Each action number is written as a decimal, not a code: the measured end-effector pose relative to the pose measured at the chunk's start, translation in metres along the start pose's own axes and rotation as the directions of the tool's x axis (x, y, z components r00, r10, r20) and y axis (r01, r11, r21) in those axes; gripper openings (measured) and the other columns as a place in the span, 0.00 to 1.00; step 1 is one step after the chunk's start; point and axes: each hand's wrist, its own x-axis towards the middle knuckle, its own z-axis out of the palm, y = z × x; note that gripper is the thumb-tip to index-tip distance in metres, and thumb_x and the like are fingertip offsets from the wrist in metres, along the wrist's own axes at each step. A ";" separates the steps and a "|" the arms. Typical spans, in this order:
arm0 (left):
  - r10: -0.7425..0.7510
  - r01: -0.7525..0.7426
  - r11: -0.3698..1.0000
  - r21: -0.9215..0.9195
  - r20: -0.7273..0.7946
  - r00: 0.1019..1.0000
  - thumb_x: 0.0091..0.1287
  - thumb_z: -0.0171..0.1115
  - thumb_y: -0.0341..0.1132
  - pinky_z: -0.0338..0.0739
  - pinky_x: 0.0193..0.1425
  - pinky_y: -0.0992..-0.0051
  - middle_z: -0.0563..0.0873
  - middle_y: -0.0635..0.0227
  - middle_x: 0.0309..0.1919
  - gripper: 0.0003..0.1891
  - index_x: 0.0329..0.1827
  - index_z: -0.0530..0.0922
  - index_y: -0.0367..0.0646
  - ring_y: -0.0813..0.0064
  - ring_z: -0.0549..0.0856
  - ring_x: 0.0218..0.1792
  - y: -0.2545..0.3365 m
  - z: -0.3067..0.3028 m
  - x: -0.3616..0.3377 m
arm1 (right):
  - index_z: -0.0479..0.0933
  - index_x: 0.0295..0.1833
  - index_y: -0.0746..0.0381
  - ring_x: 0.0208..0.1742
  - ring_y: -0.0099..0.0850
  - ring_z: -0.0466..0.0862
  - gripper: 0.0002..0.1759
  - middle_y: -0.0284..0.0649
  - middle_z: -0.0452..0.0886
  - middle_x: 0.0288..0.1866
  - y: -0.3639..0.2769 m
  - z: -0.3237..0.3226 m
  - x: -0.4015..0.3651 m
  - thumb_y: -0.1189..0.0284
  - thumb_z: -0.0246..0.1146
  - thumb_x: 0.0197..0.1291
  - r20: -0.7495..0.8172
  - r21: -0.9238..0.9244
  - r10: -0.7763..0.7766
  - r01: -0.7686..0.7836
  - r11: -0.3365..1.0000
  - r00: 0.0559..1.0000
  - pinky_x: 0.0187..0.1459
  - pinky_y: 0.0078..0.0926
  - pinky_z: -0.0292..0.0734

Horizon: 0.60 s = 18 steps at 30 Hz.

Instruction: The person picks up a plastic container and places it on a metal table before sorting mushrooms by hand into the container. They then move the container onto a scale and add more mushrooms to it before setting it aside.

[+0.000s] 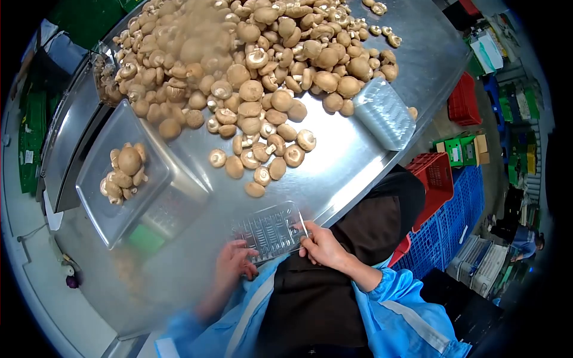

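A clear plastic tray (271, 230) with a ribbed bottom is tilted at the near edge of the metal table, with nothing in it. My right hand (325, 247) grips its right end between thumb and fingers. At its left end, the curled fingers of my left hand (234, 262) hold the near corner. Just beyond the tray lie loose brown mushrooms (262, 175), the closest part of a big heap (250, 89) spread over the table's far side.
To the left, a square pan (98, 194) carries a small pile of mushrooms (125, 173). A stack of clear trays (385, 113) lies by the table's right edge. Red crates (431, 179) and a blue crate (450, 221) stand on the right. Another person (525, 243) is far right.
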 end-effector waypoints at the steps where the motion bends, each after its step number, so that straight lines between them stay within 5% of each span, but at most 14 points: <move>1: -0.037 0.037 0.999 -0.002 -0.012 0.999 0.69 0.56 0.31 0.75 0.16 0.77 0.85 0.53 0.41 0.21 0.62 0.63 0.39 0.67 0.85 0.21 0.003 0.000 -0.001 | 0.65 0.66 0.66 0.17 0.20 0.75 0.21 0.37 0.80 0.25 0.002 -0.001 0.003 0.78 0.48 0.68 0.012 0.000 0.041 -0.041 0.999 0.999 0.20 0.20 0.72; 4: -0.006 0.006 1.000 -0.027 0.011 1.000 0.69 0.56 0.32 0.75 0.16 0.78 0.85 0.52 0.41 0.21 0.63 0.63 0.38 0.68 0.84 0.21 0.011 -0.003 0.019 | 0.65 0.67 0.67 0.16 0.20 0.74 0.23 0.37 0.80 0.25 0.001 -0.006 0.018 0.78 0.47 0.66 -0.018 0.074 0.078 -0.076 0.994 0.997 0.18 0.20 0.71; 8: 0.230 -0.228 0.972 -0.053 0.047 0.972 0.68 0.55 0.29 0.74 0.15 0.78 0.85 0.52 0.41 0.23 0.65 0.62 0.37 0.68 0.83 0.20 0.048 0.002 0.076 | 0.65 0.67 0.67 0.14 0.22 0.73 0.23 0.38 0.80 0.24 -0.017 -0.025 0.061 0.78 0.47 0.66 -0.143 0.197 0.010 0.019 0.980 0.990 0.15 0.21 0.68; 13: 0.311 -0.324 0.932 -0.164 -0.104 0.945 0.69 0.49 0.21 0.71 0.14 0.81 0.85 0.54 0.38 0.16 0.59 0.67 0.32 0.72 0.82 0.19 0.125 0.035 0.153 | 0.67 0.64 0.69 0.13 0.24 0.73 0.20 0.40 0.79 0.23 -0.069 -0.054 0.129 0.78 0.46 0.68 -0.332 0.211 -0.108 0.186 0.960 0.937 0.13 0.25 0.67; 16: 0.438 -0.439 0.899 -0.007 -0.049 0.898 0.70 0.49 0.20 0.71 0.14 0.81 0.84 0.57 0.35 0.13 0.56 0.69 0.30 0.73 0.81 0.18 0.156 0.042 0.192 | 0.70 0.59 0.71 0.13 0.24 0.74 0.17 0.42 0.79 0.23 -0.100 -0.068 0.162 0.79 0.45 0.67 -0.441 0.127 -0.192 0.272 0.954 0.877 0.13 0.25 0.68; 18: 0.444 -0.452 0.889 -0.072 -0.106 0.890 0.70 0.49 0.20 0.70 0.15 0.80 0.83 0.58 0.34 0.13 0.56 0.69 0.32 0.73 0.81 0.19 0.166 0.050 0.195 | 0.71 0.57 0.69 0.16 0.24 0.77 0.15 0.42 0.79 0.23 -0.110 -0.076 0.182 0.78 0.46 0.69 -0.437 0.139 -0.237 0.325 0.935 0.868 0.14 0.26 0.72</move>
